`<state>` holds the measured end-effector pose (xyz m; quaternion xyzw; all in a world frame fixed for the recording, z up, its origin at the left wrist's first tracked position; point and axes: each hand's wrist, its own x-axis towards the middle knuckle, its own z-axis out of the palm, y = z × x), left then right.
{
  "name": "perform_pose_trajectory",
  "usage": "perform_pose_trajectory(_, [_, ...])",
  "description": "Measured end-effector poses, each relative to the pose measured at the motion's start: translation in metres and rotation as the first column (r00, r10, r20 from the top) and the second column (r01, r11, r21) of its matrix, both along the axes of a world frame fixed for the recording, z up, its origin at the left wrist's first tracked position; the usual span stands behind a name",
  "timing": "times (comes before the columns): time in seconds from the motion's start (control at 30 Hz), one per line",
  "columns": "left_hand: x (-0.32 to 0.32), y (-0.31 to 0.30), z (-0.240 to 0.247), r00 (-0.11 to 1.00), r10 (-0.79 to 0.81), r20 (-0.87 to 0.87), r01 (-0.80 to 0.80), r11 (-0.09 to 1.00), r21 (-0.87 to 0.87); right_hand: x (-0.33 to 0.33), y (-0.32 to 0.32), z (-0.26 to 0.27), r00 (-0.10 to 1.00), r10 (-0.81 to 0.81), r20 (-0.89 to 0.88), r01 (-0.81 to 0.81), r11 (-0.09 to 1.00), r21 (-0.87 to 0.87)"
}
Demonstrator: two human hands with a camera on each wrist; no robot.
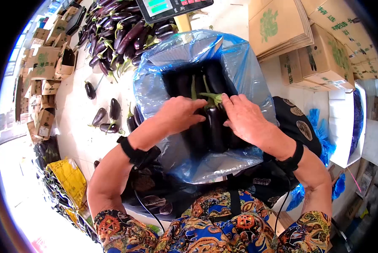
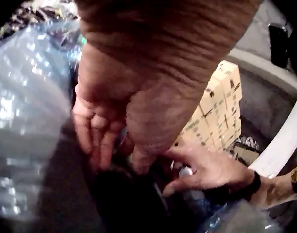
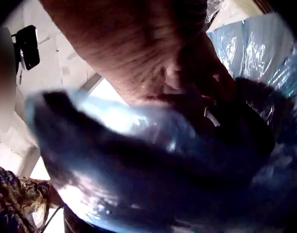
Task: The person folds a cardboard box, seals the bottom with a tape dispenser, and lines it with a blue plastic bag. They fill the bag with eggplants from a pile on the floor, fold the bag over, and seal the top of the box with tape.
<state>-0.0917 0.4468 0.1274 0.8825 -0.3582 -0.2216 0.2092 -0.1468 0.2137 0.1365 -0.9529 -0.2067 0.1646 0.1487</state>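
Note:
A box lined with a blue plastic bag (image 1: 248, 63) stands before me, with dark eggplants inside. My right hand (image 1: 246, 118) reaches in from the right and grips an eggplant (image 1: 217, 98) near its green cap; its stem points left and the hand covers most of its body. Below lies another glossy eggplant (image 1: 215, 130), lengthwise in the box. From the left, my left hand (image 1: 180, 114) reaches over the eggplants, thumb and fingers apart, fingertips close to that eggplant's top. In the left wrist view, the left fingers (image 2: 105, 145) point down into the dark box.
A large pile of eggplants (image 1: 117, 33) lies on the floor behind the box, with several loose ones (image 1: 114, 109) at left. A scale display (image 1: 172, 8) stands at the box's far side. Flattened cartons (image 1: 277, 29) and closed boxes (image 1: 324, 59) stand at right.

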Motion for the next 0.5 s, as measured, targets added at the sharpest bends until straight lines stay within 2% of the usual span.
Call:
perform_pose_trajectory(0.03, [0.005, 0.008, 0.004, 1.000, 0.017, 0.016, -0.015, 0.990, -0.138, 0.004, -0.004, 0.005, 1.000, -0.021, 0.012, 0.021, 0.998, 0.060])
perform_pose_trajectory(0.1, [0.015, 0.024, 0.037, 0.982, 0.176, -0.070, -0.188, 0.949, -0.252, 0.010, -0.016, 0.009, 0.998, -0.060, 0.024, 0.055, 0.982, 0.179])
perform_pose_trajectory(0.13, [0.021, 0.033, 0.051, 0.942, 0.316, -0.110, -0.334, 0.890, -0.310, 0.020, -0.022, 0.010, 0.982, -0.124, 0.140, 0.084, 0.962, 0.259])
perform_pose_trajectory(0.17, [0.029, 0.043, 0.061, 0.882, 0.444, -0.159, -0.470, 0.805, -0.362, 0.033, -0.028, 0.021, 0.969, -0.234, 0.078, 0.197, 0.925, 0.324])
perform_pose_trajectory(0.23, [0.051, 0.064, 0.069, 0.793, 0.598, -0.117, -0.566, 0.653, -0.503, 0.071, -0.047, 0.023, 0.921, -0.332, 0.205, 0.235, 0.891, 0.388])
perform_pose_trajectory(0.3, [0.075, 0.089, 0.050, 0.759, 0.639, 0.126, -0.503, 0.697, -0.511, 0.111, -0.066, 0.019, 0.889, -0.396, 0.228, 0.292, 0.876, 0.383])
perform_pose_trajectory(0.33, [0.084, 0.098, 0.030, 0.762, 0.646, -0.036, -0.571, 0.645, -0.508, 0.130, -0.073, 0.014, 0.883, -0.415, 0.219, 0.325, 0.878, 0.351])
perform_pose_trajectory(0.37, [0.090, 0.105, 0.020, 0.754, 0.635, -0.166, -0.642, 0.660, -0.392, 0.144, -0.079, 0.009, 0.876, -0.431, 0.214, 0.354, 0.879, 0.320])
perform_pose_trajectory(0.43, [0.094, 0.110, 0.011, 0.799, 0.547, -0.251, -0.598, 0.766, -0.235, 0.166, -0.099, -0.035, 0.874, -0.447, -0.188, 0.482, 0.758, 0.439])
perform_pose_trajectory(0.47, [0.094, 0.110, 0.005, 0.811, 0.545, -0.214, -0.583, 0.780, -0.227, 0.184, -0.103, -0.044, 0.834, -0.403, -0.376, 0.547, 0.692, 0.470])
perform_pose_trajectory(0.5, [0.093, 0.109, 0.000, 0.822, 0.541, -0.179, -0.569, 0.793, -0.217, 0.190, -0.097, -0.033, 0.831, -0.368, -0.417, 0.549, 0.663, 0.508])
